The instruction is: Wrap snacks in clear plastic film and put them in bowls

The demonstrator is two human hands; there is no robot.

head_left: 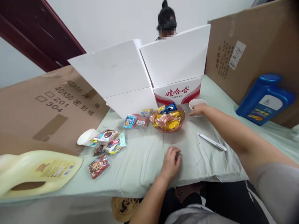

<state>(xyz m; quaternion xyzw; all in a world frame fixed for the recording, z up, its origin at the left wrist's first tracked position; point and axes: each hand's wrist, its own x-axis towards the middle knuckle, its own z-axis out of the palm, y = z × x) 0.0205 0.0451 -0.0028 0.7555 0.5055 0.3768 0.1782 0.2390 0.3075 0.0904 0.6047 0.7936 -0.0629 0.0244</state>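
My right hand [198, 109] reaches out to the far side of the table and grips a white paper cup [198, 101] by its near rim. Left of the cup, a pinkish glass bowl [161, 129] is heaped with wrapped snacks [171, 119], yellow, orange and blue. My left hand [172, 160] rests on the tablecloth in front of the bowl, loosely curled, thumb apart from the fingers, with nothing in it. A white pen-like object [212, 142] lies on the cloth below my right forearm.
Several snack packets [108, 141] lie at left beside a tipped white cup [86, 137]; others [136, 121] sit left of the bowl. White box panels [175, 59] stand behind, a person [166, 21] beyond them. A yellow jug [46, 171], blue bottle [266, 99] and cardboard [233, 46] flank the table.
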